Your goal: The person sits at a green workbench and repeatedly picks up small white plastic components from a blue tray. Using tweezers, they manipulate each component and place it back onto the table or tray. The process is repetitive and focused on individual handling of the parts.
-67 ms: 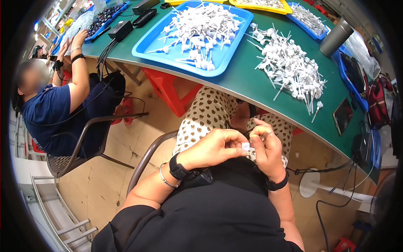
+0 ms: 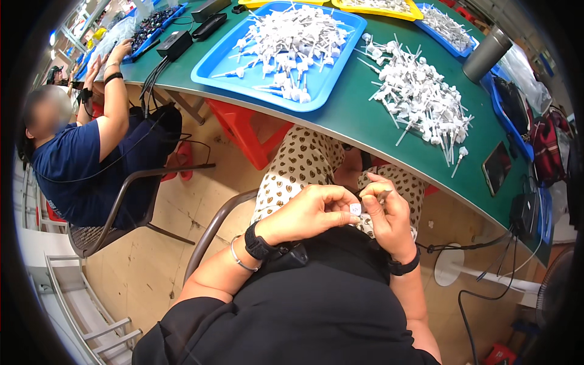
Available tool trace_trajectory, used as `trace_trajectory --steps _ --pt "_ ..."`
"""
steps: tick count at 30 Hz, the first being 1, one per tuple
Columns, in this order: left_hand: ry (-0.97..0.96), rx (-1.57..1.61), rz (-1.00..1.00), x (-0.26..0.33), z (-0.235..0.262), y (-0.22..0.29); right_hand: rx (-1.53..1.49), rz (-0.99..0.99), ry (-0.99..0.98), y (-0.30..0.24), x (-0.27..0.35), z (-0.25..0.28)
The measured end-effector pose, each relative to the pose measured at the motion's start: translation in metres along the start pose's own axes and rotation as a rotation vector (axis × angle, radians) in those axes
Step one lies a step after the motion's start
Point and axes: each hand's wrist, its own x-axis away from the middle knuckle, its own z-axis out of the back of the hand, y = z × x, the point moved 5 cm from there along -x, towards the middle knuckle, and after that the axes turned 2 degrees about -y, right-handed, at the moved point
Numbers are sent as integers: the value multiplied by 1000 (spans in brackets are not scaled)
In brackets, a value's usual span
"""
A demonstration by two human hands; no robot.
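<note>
A small white plastic part (image 2: 355, 209) with a dark mark on its face is pinched between the thumb and fingers of my left hand (image 2: 316, 213), above my lap. My right hand (image 2: 389, 218) is right beside it, fingers curled and thumb close to the part; whatever those fingers grip is hidden. On the green table, a pile of white stemmed parts (image 2: 423, 97) lies loose. To its left stands a blue tray (image 2: 213, 64) heaped with more white stemmed parts (image 2: 295, 36).
The green table's near edge (image 2: 377, 148) runs just beyond my knees. A phone (image 2: 497, 168), a dark metal flask (image 2: 487, 56) and cables are at the right. Yellow trays (image 2: 413, 12) line the far side. At the left a seated co-worker (image 2: 91, 146) reaches toward a blue tray.
The small white part has turned slightly between my fingers, its marked face now looking rounder. My hands have barely shifted. The co-worker's raised hand has moved a little.
</note>
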Motion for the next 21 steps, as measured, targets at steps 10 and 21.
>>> trace_trajectory --steps 10,21 --pt "-60 70 98 -6 4 -2 59 91 -97 -6 -7 4" --pt "-198 -43 142 -8 5 4 235 214 -89 -18 -9 -5"
